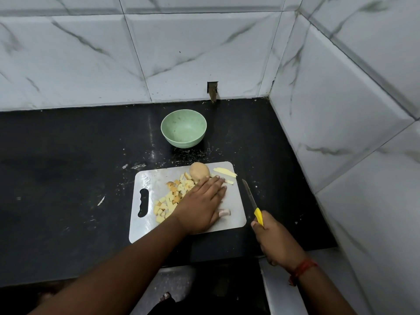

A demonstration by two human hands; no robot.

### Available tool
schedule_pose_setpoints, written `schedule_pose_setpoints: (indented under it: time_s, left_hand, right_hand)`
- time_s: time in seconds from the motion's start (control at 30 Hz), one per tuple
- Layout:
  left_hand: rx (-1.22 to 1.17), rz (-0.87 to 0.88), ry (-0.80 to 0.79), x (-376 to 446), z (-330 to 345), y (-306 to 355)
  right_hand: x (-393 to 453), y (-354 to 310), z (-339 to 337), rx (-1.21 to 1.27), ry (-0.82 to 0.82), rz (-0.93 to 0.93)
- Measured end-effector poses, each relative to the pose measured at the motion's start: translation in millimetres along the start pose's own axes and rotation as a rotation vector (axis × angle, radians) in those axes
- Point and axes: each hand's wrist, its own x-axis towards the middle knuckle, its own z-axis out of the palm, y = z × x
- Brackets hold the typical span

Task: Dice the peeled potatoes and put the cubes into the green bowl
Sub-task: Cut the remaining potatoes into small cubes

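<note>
A grey cutting board (pixel 145 226) lies on the black counter. Several pale potato cubes (pixel 167 204) are spread over its left half. A whole potato (pixel 199 171) sits at the board's far edge, with thin potato strips (pixel 223 172) to its right. My left hand (pixel 202 205) lies flat on the board with straight fingers, fingertips touching the whole potato and the cubes. My right hand (pixel 276 238) grips the yellow handle of a knife (pixel 251 200), held just off the board's right edge, blade pointing away. The green bowl (pixel 183 128) stands empty behind the board.
Marble-patterned tiled walls close off the counter at the back and on the right. The black counter (pixel 68 178) stretches to the left. A small scrap (pixel 101 200) lies on it left of the board. The counter's front edge runs below the board.
</note>
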Motion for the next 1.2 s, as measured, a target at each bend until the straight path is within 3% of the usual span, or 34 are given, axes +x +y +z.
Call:
schedule_pose_setpoints:
  time_s: [0.07,0.2,0.37,0.6,0.93,1.2]
  left_hand:
    - [0.018,-0.094,-0.056,13,-6,3]
    - [0.112,-0.104,-0.162,27,-11,9]
    - [0.072,-0.027,-0.086,30,-11,25]
    - [-0.078,-0.067,-0.135,11,5,53]
    - [-0.049,-0.035,-0.013,-21,18,21]
    - [-0.098,-0.15,0.033,-27,18,25]
  right_hand:
    - [1,-1,1,0.003,0.003,0.0]
    - [2,-2,2,-0.01,0.002,0.002]
    - [1,-2,5,-0.002,0.002,0.02]
    - [-2,-5,4,-0.019,0.024,0.009]
    - [-7,-10,7,-0.04,0.013,0.03]
    - [7,-23,13,-0.348,0.005,0.122]
